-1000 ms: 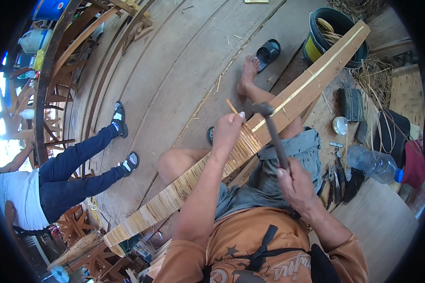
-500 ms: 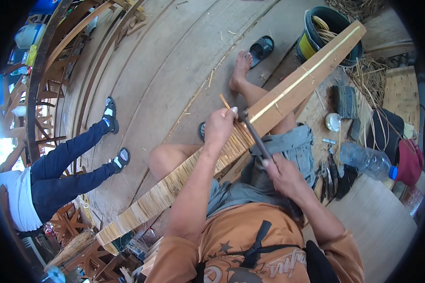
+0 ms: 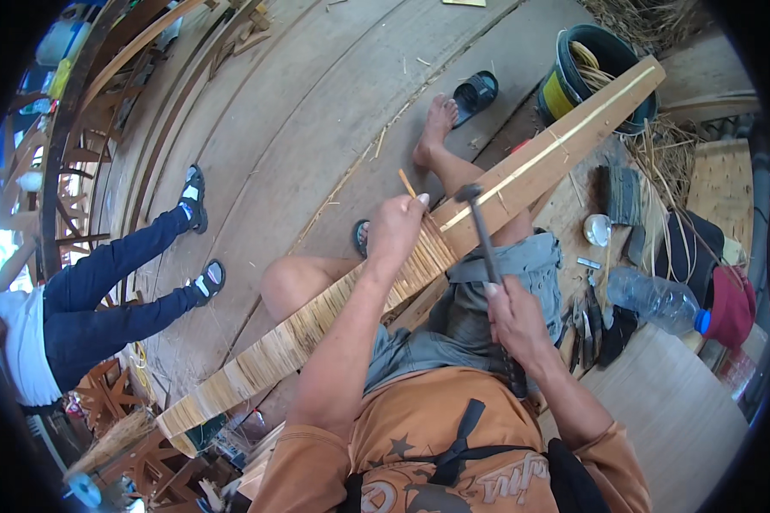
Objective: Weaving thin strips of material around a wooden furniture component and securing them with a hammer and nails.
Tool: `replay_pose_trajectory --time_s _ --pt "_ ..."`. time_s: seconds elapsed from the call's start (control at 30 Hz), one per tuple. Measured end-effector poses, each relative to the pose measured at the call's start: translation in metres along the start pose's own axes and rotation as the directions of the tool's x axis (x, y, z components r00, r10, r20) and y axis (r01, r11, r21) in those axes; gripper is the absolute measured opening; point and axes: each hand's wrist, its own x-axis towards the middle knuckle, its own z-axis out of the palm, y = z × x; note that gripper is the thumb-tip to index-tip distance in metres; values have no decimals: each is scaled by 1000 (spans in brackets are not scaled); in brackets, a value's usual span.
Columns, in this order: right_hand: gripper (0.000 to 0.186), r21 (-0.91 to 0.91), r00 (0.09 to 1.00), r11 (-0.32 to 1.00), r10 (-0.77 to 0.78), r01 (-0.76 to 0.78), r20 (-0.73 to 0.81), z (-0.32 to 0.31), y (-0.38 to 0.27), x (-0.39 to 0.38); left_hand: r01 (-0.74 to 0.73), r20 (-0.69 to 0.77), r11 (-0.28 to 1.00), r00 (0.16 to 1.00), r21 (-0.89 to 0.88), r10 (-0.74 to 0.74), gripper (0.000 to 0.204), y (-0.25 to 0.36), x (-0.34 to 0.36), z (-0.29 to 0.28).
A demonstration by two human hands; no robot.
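Observation:
A long tapering wooden board (image 3: 530, 167) lies slantwise across my lap. Its lower left length is wrapped in tight rows of tan cane-like strips (image 3: 291, 342), and a pale strip runs along its bare upper end. My left hand (image 3: 395, 229) is closed at the last rows, pinching a thin brown strip (image 3: 408, 183) whose end sticks out above my fingers. My right hand (image 3: 518, 321) grips a dark hammer (image 3: 482, 235) by its handle. The hammer's head is just right of my left fingertips, over the bare wood; whether it touches cannot be made out.
A dark bucket (image 3: 565, 73) holding coiled strips stands beyond the board's far end. Pliers (image 3: 587, 329), a clear plastic bottle (image 3: 650, 299) and a maroon cap (image 3: 731, 306) lie at my right. Another person's legs (image 3: 120, 274) are at the left, near wooden frames (image 3: 77, 154).
The hammer head has swung away from my left fingers, to the right and up. My left hand keeps its pinch at the same place on the board.

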Motion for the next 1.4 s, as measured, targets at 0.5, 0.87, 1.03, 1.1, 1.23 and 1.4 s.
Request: replay_pose_trajectory --time_s 0.5,0.87,1.03,1.1,1.23,1.4 --pt "30 84 983 982 -162 169 -80 -4 3 -6 30 24 998 999 -48 -29 37 0 2 -4" --pt "28 306 989 945 -83 118 -126 -14 27 -16 -58 43 998 997 15 57 39 -1 11 -3" --pt "25 344 993 937 -19 57 -112 -21 49 -27 -101 173 974 983 202 66 44 3 10 -5" --pt "24 361 994 930 -24 61 -108 -24 51 -28 -91 214 953 976 290 28 46 9 4 -10" --pt "18 377 992 923 -39 80 -117 -28 62 -26 -15 176 986 984 168 -15 45 17 -1 -4" --pt "24 523 988 843 -55 125 -148 -54 44 -16 23 194 1000 981 4 -23 42 41 30 11"
